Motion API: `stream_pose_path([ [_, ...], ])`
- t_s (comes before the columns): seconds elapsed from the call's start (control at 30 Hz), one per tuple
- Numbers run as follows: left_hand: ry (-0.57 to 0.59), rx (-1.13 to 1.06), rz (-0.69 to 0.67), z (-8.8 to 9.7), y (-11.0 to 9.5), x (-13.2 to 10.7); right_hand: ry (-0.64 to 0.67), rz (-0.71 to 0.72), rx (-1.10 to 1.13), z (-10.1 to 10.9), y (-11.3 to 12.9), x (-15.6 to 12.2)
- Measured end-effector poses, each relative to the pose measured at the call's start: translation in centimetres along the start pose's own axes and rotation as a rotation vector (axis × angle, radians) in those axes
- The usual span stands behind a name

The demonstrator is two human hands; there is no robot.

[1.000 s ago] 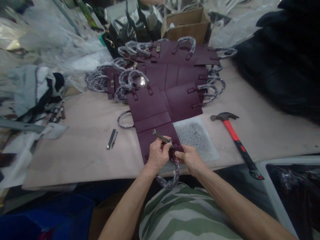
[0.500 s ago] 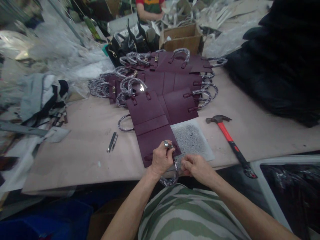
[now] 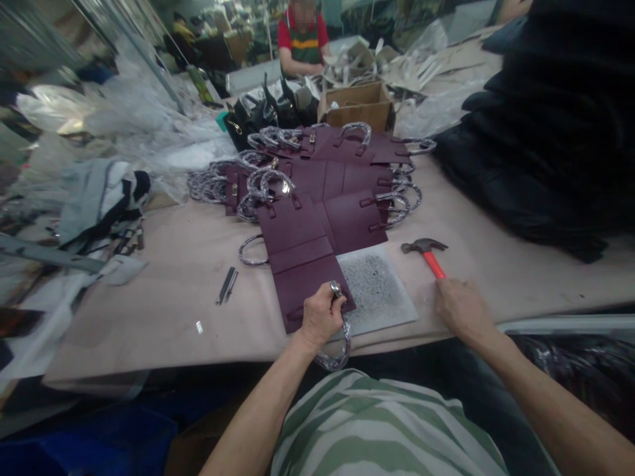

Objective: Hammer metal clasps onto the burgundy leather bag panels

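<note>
My left hand is closed on a short silver metal tool, which it holds near the corner of a dark maroon bag panel. The tool's lower end is hidden by the fingers. A plastic-wrapped handle on that panel hangs past the table edge, just below this hand. To the right, my right hand is wrapped around the handle of a claw hammer, whose head lies on the table. Speckled and grey, a flat board extends from under the panel's right side.
More maroon bag panels with wrapped handles lie behind. Two slim tools rest on the left. A black pile rises at the right; a cardboard box stands at the back. Across the table is a person in a red-sleeved top.
My right hand has moved right, from beside the panel's corner to the hammer's handle, and closed on it. My left hand has stayed at the panel. The view has tilted up slightly.
</note>
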State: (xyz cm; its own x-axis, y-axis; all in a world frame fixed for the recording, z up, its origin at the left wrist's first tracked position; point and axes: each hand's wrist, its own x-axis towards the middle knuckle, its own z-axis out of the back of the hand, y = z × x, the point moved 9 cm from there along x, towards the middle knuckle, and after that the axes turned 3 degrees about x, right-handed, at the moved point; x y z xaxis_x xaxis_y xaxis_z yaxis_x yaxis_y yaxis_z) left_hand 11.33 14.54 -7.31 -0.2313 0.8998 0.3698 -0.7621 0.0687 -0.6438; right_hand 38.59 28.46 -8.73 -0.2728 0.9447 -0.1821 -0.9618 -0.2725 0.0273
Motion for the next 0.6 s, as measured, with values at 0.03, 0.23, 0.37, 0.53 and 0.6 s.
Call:
stream_pose_path([
  [0.03, 0.003, -0.005, 0.001, -0.1, 0.0, -0.1, -0.003, -0.010, 0.018, 0.0, -0.4, 0.3],
  [0.23, 0.000, -0.019, 0.004, 0.0, -0.2, -0.1, 0.038, -0.071, 0.225, -0.1, -3.6, 2.0],
  [0.37, 0.009, -0.039, 0.002, 0.2, -0.6, 0.1, 0.243, -0.105, 0.692, -1.6, -3.0, 1.7],
  [0.53, 0.025, -0.023, 0.033, 0.1, -0.3, 0.0, 0.400, -0.184, 1.235, 0.2, 1.4, -1.0],
  [0.6, 0.025, -0.012, 0.025, 0.0, -0.4, 0.0, 0.277, -0.213, 1.287, 3.1, 2.6, -2.4],
])
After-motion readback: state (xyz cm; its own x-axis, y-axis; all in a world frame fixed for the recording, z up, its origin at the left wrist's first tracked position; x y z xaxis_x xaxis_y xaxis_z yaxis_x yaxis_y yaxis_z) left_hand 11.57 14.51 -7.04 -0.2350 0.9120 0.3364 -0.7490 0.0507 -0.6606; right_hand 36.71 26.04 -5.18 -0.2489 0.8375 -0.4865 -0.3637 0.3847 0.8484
